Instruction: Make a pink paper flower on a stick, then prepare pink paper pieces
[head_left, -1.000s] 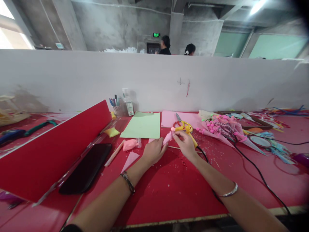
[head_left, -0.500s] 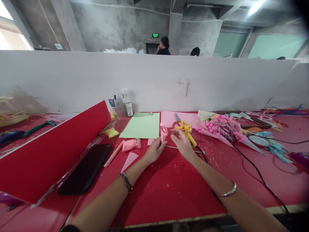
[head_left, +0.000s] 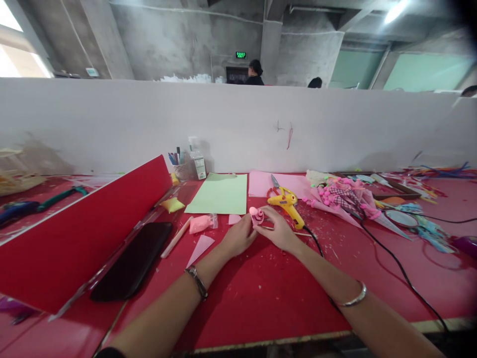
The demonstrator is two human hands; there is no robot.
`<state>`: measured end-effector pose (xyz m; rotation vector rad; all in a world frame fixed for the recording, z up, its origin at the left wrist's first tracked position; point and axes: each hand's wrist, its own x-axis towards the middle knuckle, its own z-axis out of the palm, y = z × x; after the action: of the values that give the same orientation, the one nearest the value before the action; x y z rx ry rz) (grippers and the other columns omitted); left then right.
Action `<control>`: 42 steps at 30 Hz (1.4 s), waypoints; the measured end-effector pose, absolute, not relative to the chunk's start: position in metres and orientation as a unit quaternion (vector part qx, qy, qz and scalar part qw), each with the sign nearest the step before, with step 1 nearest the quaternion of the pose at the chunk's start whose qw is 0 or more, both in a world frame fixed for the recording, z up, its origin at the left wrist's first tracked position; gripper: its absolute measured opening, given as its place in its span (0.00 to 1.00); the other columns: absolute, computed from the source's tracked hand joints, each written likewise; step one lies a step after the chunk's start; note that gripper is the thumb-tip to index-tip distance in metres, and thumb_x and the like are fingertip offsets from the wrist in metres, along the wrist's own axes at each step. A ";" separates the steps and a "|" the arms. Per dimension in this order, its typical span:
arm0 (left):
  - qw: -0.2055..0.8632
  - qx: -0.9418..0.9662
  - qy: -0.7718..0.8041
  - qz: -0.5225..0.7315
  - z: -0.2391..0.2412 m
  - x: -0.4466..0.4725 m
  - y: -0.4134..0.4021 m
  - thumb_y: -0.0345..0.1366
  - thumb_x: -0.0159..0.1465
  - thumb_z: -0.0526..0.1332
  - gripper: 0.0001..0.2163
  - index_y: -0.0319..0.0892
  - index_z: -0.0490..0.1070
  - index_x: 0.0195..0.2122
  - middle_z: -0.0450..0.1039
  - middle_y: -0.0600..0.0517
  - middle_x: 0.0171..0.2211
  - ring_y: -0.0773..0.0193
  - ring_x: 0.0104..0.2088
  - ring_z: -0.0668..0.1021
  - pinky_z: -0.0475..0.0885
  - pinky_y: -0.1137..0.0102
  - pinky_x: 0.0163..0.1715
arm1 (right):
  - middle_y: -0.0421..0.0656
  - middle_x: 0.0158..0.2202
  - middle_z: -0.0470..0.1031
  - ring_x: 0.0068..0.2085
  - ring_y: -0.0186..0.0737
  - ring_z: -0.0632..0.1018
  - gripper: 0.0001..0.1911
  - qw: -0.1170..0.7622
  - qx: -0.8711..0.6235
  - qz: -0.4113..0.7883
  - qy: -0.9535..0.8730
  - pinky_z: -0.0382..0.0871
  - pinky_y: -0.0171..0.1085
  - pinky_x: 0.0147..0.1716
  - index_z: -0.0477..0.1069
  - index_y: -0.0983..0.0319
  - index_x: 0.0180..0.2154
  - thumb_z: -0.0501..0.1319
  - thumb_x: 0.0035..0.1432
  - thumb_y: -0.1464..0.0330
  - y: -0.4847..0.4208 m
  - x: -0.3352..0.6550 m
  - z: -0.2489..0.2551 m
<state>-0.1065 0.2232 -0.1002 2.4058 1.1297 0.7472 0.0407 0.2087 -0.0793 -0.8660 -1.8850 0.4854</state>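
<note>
Both my hands meet over the red table (head_left: 261,298) around a small pink paper cone (head_left: 256,216) with a pink ball on top. My left hand (head_left: 238,236) pinches it from the left. From the right, my right hand (head_left: 278,228) closes its fingers on the same cone. A yellow glue gun (head_left: 286,203) lies just behind my right hand, its black cord (head_left: 391,258) trailing to the right. A thin wooden stick (head_left: 283,229) lies under my right hand.
A green paper sheet (head_left: 220,194) and pink sheets (head_left: 261,182) lie behind the hands, with scissors (head_left: 275,182). A pink paper triangle (head_left: 200,245), a pink clay packet (head_left: 201,223), a black case (head_left: 130,261) and a red board (head_left: 85,228) lie left. Pink bouquets (head_left: 343,196) and craft clutter lie right.
The cone was tilted right, then stood upright in my left hand alone; now it is lower, facing me, and my right hand has closed on it again.
</note>
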 end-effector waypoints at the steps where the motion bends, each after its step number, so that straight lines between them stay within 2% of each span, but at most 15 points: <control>1: 0.188 0.857 0.399 0.266 -0.100 -0.107 0.223 0.36 0.61 0.48 0.12 0.40 0.59 0.45 0.65 0.45 0.44 0.60 0.43 0.69 0.65 0.66 0.42 | 0.42 0.36 0.68 0.39 0.38 0.70 0.10 0.484 -0.352 0.199 -0.776 0.64 0.38 0.41 0.66 0.60 0.36 0.58 0.48 0.70 0.209 0.041 -0.079; 5: 0.189 0.858 0.372 0.300 -0.094 -0.106 0.220 0.36 0.61 0.48 0.13 0.40 0.58 0.47 0.64 0.44 0.46 0.61 0.45 0.68 0.64 0.67 0.44 | 0.42 0.37 0.68 0.41 0.39 0.70 0.10 0.494 -0.354 0.207 -0.767 0.64 0.38 0.42 0.66 0.60 0.36 0.58 0.48 0.70 0.212 0.042 -0.082; 10: 0.241 0.821 0.374 0.358 -0.087 -0.104 0.218 0.34 0.60 0.48 0.10 0.40 0.60 0.42 0.67 0.48 0.40 0.64 0.38 0.70 0.65 0.70 0.40 | 0.42 0.38 0.68 0.41 0.38 0.70 0.11 0.518 -0.392 0.238 -0.722 0.64 0.37 0.42 0.65 0.61 0.37 0.57 0.49 0.69 0.215 0.044 -0.086; 15: 0.295 0.778 0.369 0.414 -0.090 -0.104 0.226 0.34 0.61 0.46 0.08 0.40 0.62 0.34 0.67 0.53 0.32 0.67 0.33 0.70 0.65 0.73 0.36 | 0.42 0.37 0.68 0.40 0.37 0.71 0.12 0.509 -0.398 0.275 -0.712 0.64 0.37 0.42 0.64 0.62 0.39 0.56 0.50 0.67 0.212 0.044 -0.083; 18: 0.301 0.775 0.362 0.422 -0.095 -0.104 0.231 0.35 0.60 0.49 0.07 0.40 0.63 0.30 0.66 0.54 0.27 0.68 0.29 0.69 0.65 0.73 0.33 | 0.42 0.37 0.68 0.40 0.37 0.70 0.11 0.504 -0.387 0.279 -0.720 0.65 0.36 0.42 0.64 0.62 0.38 0.57 0.49 0.67 0.212 0.044 -0.083; 24: 0.296 0.762 0.365 0.446 -0.097 -0.105 0.232 0.34 0.59 0.51 0.04 0.40 0.63 0.31 0.66 0.53 0.28 0.68 0.28 0.69 0.64 0.73 0.31 | 0.41 0.37 0.69 0.38 0.36 0.71 0.12 0.518 -0.386 0.309 -0.698 0.66 0.35 0.39 0.63 0.61 0.37 0.58 0.48 0.68 0.216 0.045 -0.089; 30: 0.275 0.746 0.398 0.458 -0.097 -0.105 0.234 0.32 0.57 0.53 0.05 0.39 0.65 0.34 0.68 0.51 0.32 0.69 0.27 0.68 0.64 0.75 0.28 | 0.40 0.28 0.69 0.29 0.36 0.71 0.06 0.501 -0.444 0.293 -0.683 0.67 0.36 0.33 0.62 0.63 0.33 0.54 0.51 0.68 0.217 0.046 -0.091; 36: 0.289 0.763 0.388 0.428 -0.094 -0.106 0.231 0.35 0.59 0.51 0.07 0.40 0.65 0.29 0.66 0.55 0.24 0.69 0.25 0.68 0.62 0.75 0.27 | 0.44 0.36 0.70 0.38 0.39 0.71 0.11 0.503 -0.447 0.261 -0.692 0.63 0.37 0.41 0.64 0.64 0.37 0.55 0.50 0.68 0.216 0.045 -0.089; 39: 0.303 0.760 0.388 0.424 -0.093 -0.106 0.229 0.36 0.62 0.46 0.11 0.40 0.62 0.25 0.61 0.57 0.19 0.71 0.21 0.65 0.60 0.76 0.24 | 0.44 0.36 0.70 0.38 0.39 0.71 0.11 0.498 -0.469 0.237 -0.690 0.63 0.38 0.40 0.64 0.64 0.37 0.54 0.50 0.68 0.216 0.045 -0.088; 42: 0.297 0.758 0.393 0.428 -0.092 -0.106 0.228 0.35 0.61 0.46 0.10 0.40 0.62 0.26 0.62 0.57 0.20 0.70 0.22 0.66 0.61 0.76 0.25 | 0.42 0.34 0.69 0.36 0.39 0.70 0.10 0.480 -0.476 0.234 -0.699 0.64 0.38 0.38 0.64 0.63 0.37 0.54 0.50 0.68 0.217 0.046 -0.087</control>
<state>-0.1060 0.2283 -0.0917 2.0140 1.0447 1.1383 0.0457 0.2165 -0.0870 -1.1606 -1.7044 0.5708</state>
